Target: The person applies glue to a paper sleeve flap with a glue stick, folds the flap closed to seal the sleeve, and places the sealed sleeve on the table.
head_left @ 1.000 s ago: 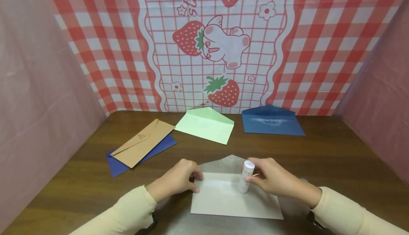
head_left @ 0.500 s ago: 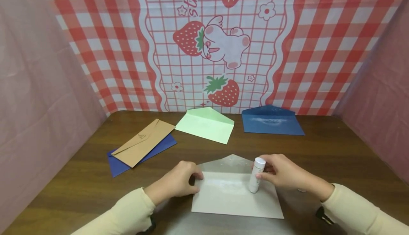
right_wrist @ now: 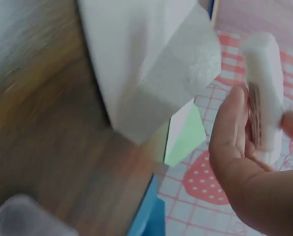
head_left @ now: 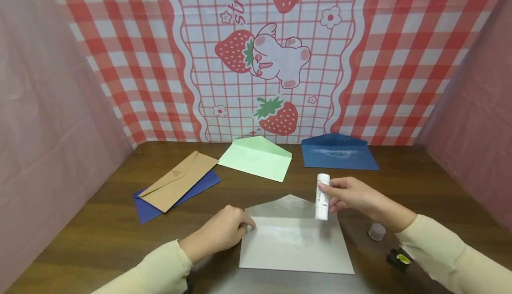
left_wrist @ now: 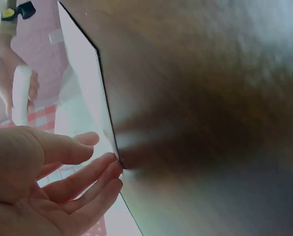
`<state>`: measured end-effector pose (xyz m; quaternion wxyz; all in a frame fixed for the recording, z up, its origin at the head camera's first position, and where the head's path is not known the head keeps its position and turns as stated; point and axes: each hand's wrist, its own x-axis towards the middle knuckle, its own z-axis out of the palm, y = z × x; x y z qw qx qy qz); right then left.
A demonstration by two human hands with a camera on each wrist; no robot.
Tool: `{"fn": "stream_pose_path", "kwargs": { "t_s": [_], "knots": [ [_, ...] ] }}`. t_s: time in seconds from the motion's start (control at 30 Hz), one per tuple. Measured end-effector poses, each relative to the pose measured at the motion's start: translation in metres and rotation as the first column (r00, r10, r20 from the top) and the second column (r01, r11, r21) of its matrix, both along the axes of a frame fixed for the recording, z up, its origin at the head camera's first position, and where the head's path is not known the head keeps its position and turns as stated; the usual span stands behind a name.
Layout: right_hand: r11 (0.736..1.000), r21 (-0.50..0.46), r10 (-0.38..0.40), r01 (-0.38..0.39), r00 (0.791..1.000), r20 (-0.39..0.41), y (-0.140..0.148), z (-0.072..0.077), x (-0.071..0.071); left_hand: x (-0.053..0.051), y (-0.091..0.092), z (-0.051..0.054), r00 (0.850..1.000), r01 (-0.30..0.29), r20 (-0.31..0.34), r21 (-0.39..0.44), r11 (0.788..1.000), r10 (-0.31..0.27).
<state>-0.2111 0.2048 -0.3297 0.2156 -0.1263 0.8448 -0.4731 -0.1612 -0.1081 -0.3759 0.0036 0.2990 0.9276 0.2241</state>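
Observation:
A grey-white envelope (head_left: 296, 249) lies on the table with its flap unfolded away from me, and whitish smears show on the flap and body. Its left edge is touched by the fingers of my left hand (head_left: 224, 231); in the left wrist view those fingers are slightly bent and the thumb is apart from them. My right hand (head_left: 358, 198) pinches a white glue stick (head_left: 322, 198) between thumb and fingers, upright above the envelope's right side. Beside the right wrist, a small translucent cap (head_left: 377, 232) rests on the table.
Farther back lie a light green envelope (head_left: 258, 158) and a blue envelope (head_left: 340, 154) with white smears, both flaps unfolded. At left, a tan envelope (head_left: 180, 180) overlaps a dark blue envelope (head_left: 148, 209). A red-checked strawberry cloth (head_left: 276, 63) hangs behind the table.
My right hand has lifted the glue stick off the envelope and moved it rightward and away from me. The cap has come into plain view. My left hand stays at the envelope's left edge.

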Motion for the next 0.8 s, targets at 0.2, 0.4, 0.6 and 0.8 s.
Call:
{"fn": "stream_pose_path", "kwargs": {
  "t_s": [0.2,0.4,0.6,0.8],
  "knots": [
    [0.988,-0.14,-0.029,0.057,0.98,0.195,-0.008,-0.003,-0.02,0.017,0.006,0.004,0.99,0.054,-0.126,-0.125,0.991,-0.07],
    [0.987,-0.154,0.007,0.033,0.968,0.252,-0.023,-0.007,-0.031,0.042,0.017,0.008,0.969,0.136,-0.176,-0.216,0.967,-0.175],
    [0.991,-0.133,0.064,-0.034,0.971,0.229,-0.038,-0.009,-0.033,0.047,0.019,0.007,0.965,0.202,-0.117,-0.239,0.95,-0.235],
    [0.993,-0.119,0.035,-0.012,0.98,0.196,-0.043,-0.009,-0.033,0.047,0.02,0.004,0.969,0.2,-0.095,-0.237,0.951,-0.228]
  ]
}}
